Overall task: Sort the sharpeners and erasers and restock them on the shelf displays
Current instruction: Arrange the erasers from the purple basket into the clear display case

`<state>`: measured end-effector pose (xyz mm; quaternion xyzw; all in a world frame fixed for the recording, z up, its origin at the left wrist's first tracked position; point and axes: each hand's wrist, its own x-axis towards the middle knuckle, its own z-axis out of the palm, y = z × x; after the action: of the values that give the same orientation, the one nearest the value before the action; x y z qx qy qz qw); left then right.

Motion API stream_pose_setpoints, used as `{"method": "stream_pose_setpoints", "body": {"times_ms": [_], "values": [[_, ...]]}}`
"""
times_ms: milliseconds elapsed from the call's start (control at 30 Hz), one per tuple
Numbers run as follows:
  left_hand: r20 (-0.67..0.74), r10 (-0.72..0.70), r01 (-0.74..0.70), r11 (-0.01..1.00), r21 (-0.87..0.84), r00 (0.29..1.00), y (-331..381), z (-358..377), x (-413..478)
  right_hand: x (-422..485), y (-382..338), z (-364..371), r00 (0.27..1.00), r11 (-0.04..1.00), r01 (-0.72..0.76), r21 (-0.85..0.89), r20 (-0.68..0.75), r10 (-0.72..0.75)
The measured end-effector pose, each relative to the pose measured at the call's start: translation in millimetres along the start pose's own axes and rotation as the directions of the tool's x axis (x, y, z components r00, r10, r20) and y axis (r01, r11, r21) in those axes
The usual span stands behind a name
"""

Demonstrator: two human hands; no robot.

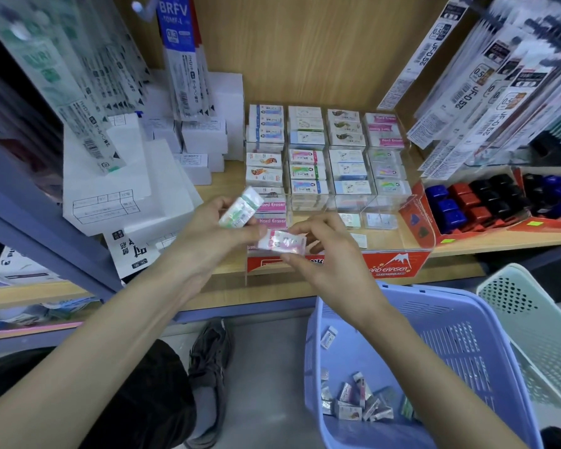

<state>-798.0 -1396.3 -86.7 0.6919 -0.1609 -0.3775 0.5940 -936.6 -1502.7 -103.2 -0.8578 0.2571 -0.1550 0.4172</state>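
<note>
So the wooden shelf (232,171) carries the clear eraser display (382,202), and the purple basket (467,306) sits low on the right with loose erasers (357,403) left in its bottom. The left hand (214,228) grips a green-and-white eraser pack (240,207) tipped up to the right. The right hand (331,254) pinches a pink eraser (282,242), long axis running left-right. The pink Hard Eraser column (272,206) sits just behind both hands, so I'd guess the pink one goes straight forward.

Blur smears the green eraser (240,211) in the left hand (208,236), the pink eraser (282,243) in the right hand (327,259).
</note>
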Motion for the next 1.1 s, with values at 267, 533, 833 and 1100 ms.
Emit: {"method": "stream_pose_setpoints", "body": {"times_ms": [267,533,833,1100], "values": [[-0.150,0.040,-0.046,0.998,-0.034,0.988,6,-12,8,9,29,-7,0.983,0.991,-0.094,-0.092,-0.167,0.077],[-0.161,0.209,-0.175,0.964,0.200,0.965,14,3,16,48,30,-28,0.961,0.988,-0.083,-0.129,-0.273,0.045],[-0.191,0.207,-0.181,0.973,0.143,0.960,27,11,35,96,34,-39,0.945,0.991,-0.098,-0.089,-0.321,0.064],[-0.145,0.189,-0.173,0.978,0.115,0.971,30,21,41,90,34,-34,0.952,0.981,-0.195,-0.015,-0.246,0.185]]}}
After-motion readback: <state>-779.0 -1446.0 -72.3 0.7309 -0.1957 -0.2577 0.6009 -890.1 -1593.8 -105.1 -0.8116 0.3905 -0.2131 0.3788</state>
